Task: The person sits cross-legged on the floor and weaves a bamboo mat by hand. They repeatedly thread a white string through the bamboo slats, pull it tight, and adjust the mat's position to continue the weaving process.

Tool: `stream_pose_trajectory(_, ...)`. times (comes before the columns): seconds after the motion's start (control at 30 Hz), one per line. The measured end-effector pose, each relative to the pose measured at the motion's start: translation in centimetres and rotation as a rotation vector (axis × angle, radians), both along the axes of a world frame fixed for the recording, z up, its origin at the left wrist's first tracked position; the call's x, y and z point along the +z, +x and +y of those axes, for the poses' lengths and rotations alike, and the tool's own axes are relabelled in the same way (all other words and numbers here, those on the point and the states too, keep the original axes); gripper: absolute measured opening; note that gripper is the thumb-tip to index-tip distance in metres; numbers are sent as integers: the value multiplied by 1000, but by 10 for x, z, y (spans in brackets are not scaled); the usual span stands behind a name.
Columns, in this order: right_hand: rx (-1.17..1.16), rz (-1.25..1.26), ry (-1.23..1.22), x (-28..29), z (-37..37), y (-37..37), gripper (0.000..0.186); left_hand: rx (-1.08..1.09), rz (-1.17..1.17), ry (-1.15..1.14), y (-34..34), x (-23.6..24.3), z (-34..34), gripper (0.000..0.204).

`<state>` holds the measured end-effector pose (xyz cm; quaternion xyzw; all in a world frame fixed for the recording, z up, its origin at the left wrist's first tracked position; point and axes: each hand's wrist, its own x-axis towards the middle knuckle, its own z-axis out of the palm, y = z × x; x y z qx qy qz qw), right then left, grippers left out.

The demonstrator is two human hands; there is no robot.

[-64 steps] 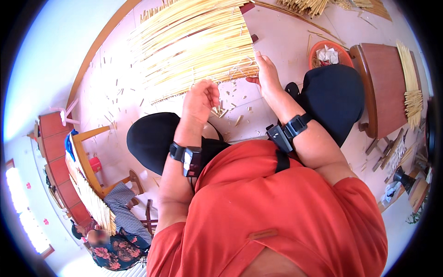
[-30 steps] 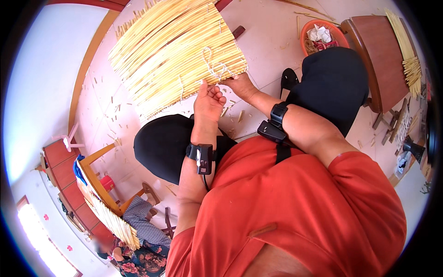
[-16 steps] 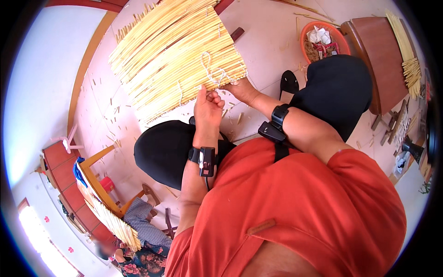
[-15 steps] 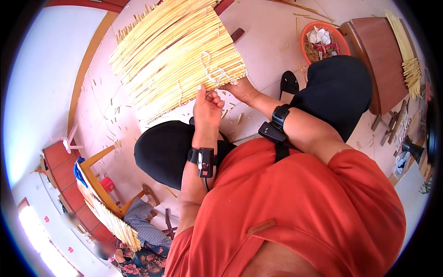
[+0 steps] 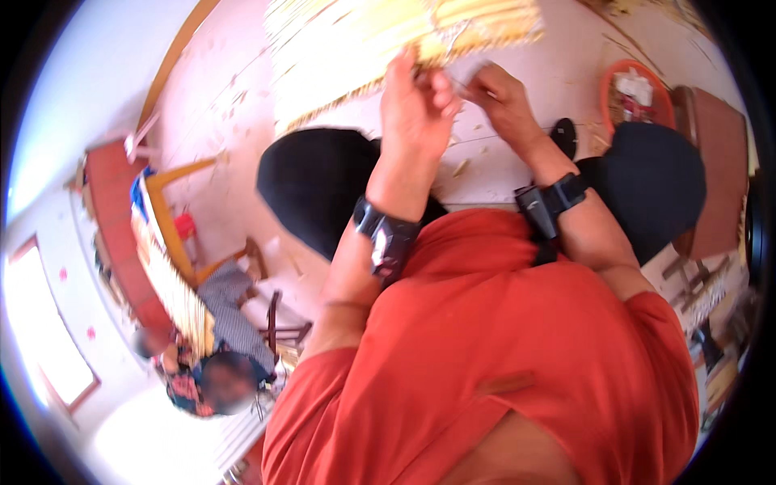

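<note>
At the near edge of one straw mat I see my two hands: left hand pinching a strand, right hand closed on another just beside it. Compared with a second ago, the mat sits higher and closer, partly out of view.

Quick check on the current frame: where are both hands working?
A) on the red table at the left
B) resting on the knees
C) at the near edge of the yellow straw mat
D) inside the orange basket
C: the left hand and the right hand meet at the near edge of the yellow straw mat, while the orange basket sits apart to the right.
</note>
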<state>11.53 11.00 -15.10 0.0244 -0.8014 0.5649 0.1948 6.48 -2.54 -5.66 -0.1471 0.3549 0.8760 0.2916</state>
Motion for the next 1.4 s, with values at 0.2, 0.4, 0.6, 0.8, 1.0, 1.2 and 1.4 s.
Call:
stream_pose_trajectory(0.2, 215, -500, 389, -112, 8, 21, 12, 5, 31, -78, -27, 15, 9, 29)
stream_pose_trajectory(0.4, 875, -1148, 904, -128, -1, 41, 18, -245, 3, -83, 11, -82, 14, 24)
stream_pose_trajectory(0.6, 809, -1260, 764, -147, 6, 39, 18, -505, 188, -292, 10, -108, 3, 14)
stream_pose_trajectory(0.8, 746, -1189, 597, -124, 8, 32, 16, -568, 157, -181, 3, -128, -2, 15)
stream_pose_trajectory(1.0, 461, -1070, 440, -116, 10, 31, 16, -633, 1156, -1374, -12, -216, 2, 18)
stream_pose_trajectory(1.2, 359, -962, 421, -94, 9, 19, 14, -603, 1308, -1725, -14, -169, 13, 25)
stream_pose_trajectory(1.4, 196, -885, 453, -85, 9, 18, 13, -587, 1409, -1529, -30, -213, -10, 25)
